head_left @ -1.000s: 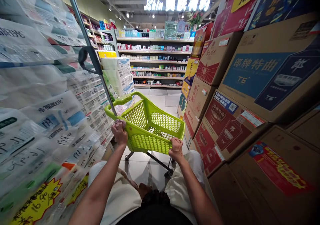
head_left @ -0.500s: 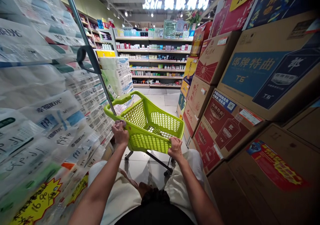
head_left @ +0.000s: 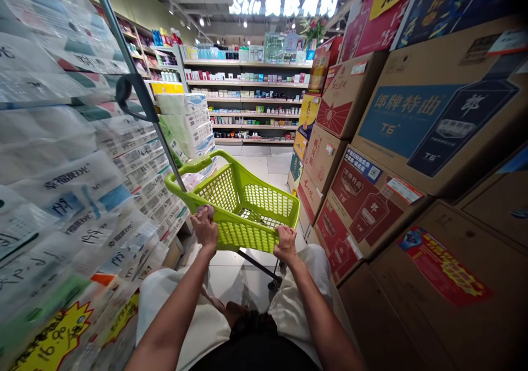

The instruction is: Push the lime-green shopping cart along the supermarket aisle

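Observation:
A bright green plastic shopping cart point(head_left: 251, 231) stands turned sideways in front of my knees, and no goods show in its basket. My left hand point(head_left: 205, 232) is closed around a small crumpled pinkish cloth point(head_left: 208, 211), pressed against the near top rim towards the handle end. Further right, my right hand point(head_left: 285, 242) grips the same rim near the cart's front corner, fingers curled over the edge. A grey metal pole point(head_left: 168, 154) with a dark plastic loop point(head_left: 134, 97) rises at the cart's handle end; how its lower end is fixed is hidden.
Stacked packs of tissue paper point(head_left: 74, 178) wall in the left side, with a yellow price sign point(head_left: 61, 338) low down. Piled cardboard boxes point(head_left: 408, 118) close off the right. Tiled floor point(head_left: 268, 165) leads to shelves of small goods point(head_left: 251, 93) ahead.
My left hand with the cloth has slid a little to the right along the cart's rim. My right hand keeps its grip. The whole view has shifted slightly.

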A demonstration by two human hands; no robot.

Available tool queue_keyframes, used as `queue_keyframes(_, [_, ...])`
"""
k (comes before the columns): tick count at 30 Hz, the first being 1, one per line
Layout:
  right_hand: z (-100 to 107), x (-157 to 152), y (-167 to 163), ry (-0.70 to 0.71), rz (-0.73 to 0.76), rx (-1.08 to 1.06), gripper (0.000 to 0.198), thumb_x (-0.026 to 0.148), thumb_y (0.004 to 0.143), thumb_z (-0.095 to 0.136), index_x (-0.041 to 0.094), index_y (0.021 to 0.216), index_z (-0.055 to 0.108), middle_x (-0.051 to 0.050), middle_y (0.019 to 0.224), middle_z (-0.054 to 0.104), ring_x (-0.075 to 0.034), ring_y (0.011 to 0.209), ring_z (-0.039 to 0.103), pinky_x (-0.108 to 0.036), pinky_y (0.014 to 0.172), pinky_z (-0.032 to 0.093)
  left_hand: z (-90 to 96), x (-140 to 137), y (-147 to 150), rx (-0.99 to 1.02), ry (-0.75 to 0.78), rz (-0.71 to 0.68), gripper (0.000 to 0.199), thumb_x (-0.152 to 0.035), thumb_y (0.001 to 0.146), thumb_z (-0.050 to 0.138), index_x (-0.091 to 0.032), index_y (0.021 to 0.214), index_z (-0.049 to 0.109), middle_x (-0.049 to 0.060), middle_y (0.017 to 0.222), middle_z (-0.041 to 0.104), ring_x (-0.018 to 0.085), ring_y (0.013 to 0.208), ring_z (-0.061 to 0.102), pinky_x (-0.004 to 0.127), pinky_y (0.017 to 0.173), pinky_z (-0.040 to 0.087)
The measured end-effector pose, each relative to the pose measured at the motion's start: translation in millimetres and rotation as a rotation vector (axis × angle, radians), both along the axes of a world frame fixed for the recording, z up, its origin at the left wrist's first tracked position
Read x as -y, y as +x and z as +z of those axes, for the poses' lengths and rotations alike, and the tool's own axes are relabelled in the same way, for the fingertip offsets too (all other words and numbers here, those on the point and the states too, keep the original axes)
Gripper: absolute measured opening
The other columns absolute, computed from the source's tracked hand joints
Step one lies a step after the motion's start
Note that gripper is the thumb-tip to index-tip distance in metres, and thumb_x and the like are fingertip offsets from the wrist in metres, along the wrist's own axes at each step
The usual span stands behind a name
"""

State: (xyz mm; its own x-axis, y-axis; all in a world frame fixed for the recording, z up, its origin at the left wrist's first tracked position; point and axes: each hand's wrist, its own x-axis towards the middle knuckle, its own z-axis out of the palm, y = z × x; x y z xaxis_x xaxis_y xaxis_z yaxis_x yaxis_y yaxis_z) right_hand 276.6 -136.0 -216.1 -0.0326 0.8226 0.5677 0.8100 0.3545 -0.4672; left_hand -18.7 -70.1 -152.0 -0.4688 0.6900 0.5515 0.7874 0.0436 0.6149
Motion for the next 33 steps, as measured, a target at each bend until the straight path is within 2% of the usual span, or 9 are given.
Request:
queue_keyframes(4, [6,5,0,-0.006,0.007,-0.033,0.057,0.006,0.054,0.051,0.02,0.108,0.058,-0.008,0.108,0.068,-0.027,0.116,0.058,-0.04,0.107,0.034,-37.5,19,57,0.03,-0.033,-0.106,0.051,-0.004,0.08,0.056,-0.016,0.128,0.068,0.017,0.119,0.055,0.033,0.114,0.06,0.05,0.104,0.051])
queue_keyframes(7, [10,7,6,-0.012,0.065,-0.027,0.061,0.004,0.054,0.049,0.02,0.112,0.06,-0.008,0.111,0.069,-0.026,0.117,0.058,-0.039,0.106,0.037,-75.8,45,114,0.024,-0.033,-0.251,0.051,-0.003,0.082,0.055,-0.016,0.13,0.068,0.017,0.119,0.056,0.032,0.113,0.061,0.05,0.102,0.052])
queue_keyframes(10, [11,8,18,-0.015,0.126,-0.001,0.069,0.001,0.057,0.048,0.022,0.12,0.063,-0.007,0.119,0.07,-0.025,0.122,0.057,-0.039,0.11,0.039,-98.5,66,154,-0.009,-0.022,-0.44,0.054,-0.002,0.084,0.054,-0.023,0.131,0.069,0.015,0.122,0.056,0.03,0.114,0.061,0.047,0.102,0.054])
queue_keyframes(14, [1,9,37,0.021,0.039,-0.081,0.076,0.0,0.058,0.045,0.021,0.128,0.063,-0.009,0.124,0.07,-0.026,0.124,0.058,-0.046,0.116,0.039,-98.0,69,158,-0.042,-0.005,-0.551,0.062,0.003,0.08,0.05,-0.029,0.129,0.072,0.012,0.121,0.056,0.028,0.115,0.06,0.045,0.104,0.053])
queue_keyframes(19, [-14,10,52,0.028,0.113,-0.26,0.079,-0.003,0.056,0.042,0.02,0.129,0.064,-0.008,0.129,0.07,-0.023,0.133,0.06,-0.049,0.128,0.032,-78.4,43,123,0.069,0.028,-0.365,0.058,0.001,0.078,0.052,-0.023,0.128,0.071,0.013,0.118,0.054,0.029,0.111,0.058,0.048,0.104,0.051])
queue_keyframes(22, [-13,11,50,-0.022,0.145,-0.357,0.085,-0.003,0.056,0.042,0.022,0.134,0.061,-0.007,0.136,0.068,-0.02,0.138,0.059,-0.042,0.127,0.037,-75.6,43,132,0.108,0.014,-0.345,0.053,-0.002,0.082,0.052,-0.021,0.127,0.071,0.015,0.119,0.054,0.03,0.111,0.058,0.05,0.105,0.05])
queue_keyframes(28, [-7,12,48,-0.069,0.171,-0.457,0.086,-0.002,0.057,0.041,0.022,0.137,0.058,-0.006,0.133,0.072,-0.018,0.141,0.057,-0.039,0.127,0.037,-99.5,82,190,0.022,-0.063,-0.619,0.064,0.005,0.075,0.052,-0.025,0.128,0.071,0.014,0.125,0.055,0.031,0.119,0.058,0.047,0.107,0.05])
queue_keyframes(31, [-8,13,46,-0.067,0.178,-0.487,0.085,-0.002,0.058,0.041,0.022,0.138,0.056,-0.006,0.132,0.073,-0.017,0.142,0.056,-0.04,0.128,0.036,-114.4,92,194,-0.058,-0.078,-0.757,0.072,0.007,0.072,0.049,-0.029,0.132,0.069,0.012,0.128,0.054,0.028,0.12,0.057,0.044,0.106,0.052])
queue_keyframes(33, [-10,15,44,-0.068,0.183,-0.507,0.085,-0.002,0.058,0.041,0.022,0.138,0.056,-0.005,0.134,0.072,-0.017,0.142,0.056,-0.039,0.127,0.036,-120.0,92,187,-0.069,-0.055,-0.754,0.07,0.007,0.074,0.048,-0.028,0.132,0.067,0.011,0.125,0.054,0.026,0.117,0.057,0.042,0.102,0.054])
